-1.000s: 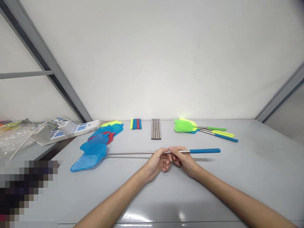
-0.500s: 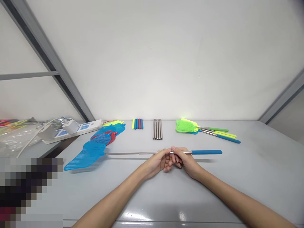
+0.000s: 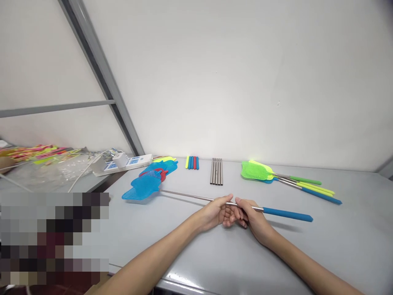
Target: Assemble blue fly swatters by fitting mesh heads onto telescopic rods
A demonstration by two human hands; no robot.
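Left hand point(image 3: 213, 214) and right hand point(image 3: 255, 217) pinched a blue fly swatter point(image 3: 145, 187) in front of the steel tubes point(image 3: 216, 172). Adjusting it seemed underway; the next move needed steady pressure.

A single head-worn camera looks forward and down from above the near edge of the grey desk point(image 3: 353, 237), with the left hand point(image 3: 214, 214) and right hand point(image 3: 254, 217) close in mid-view; its wide frame reaches the white wall point(image 3: 196, 82) and, leftward, a second desk point(image 3: 94, 181).
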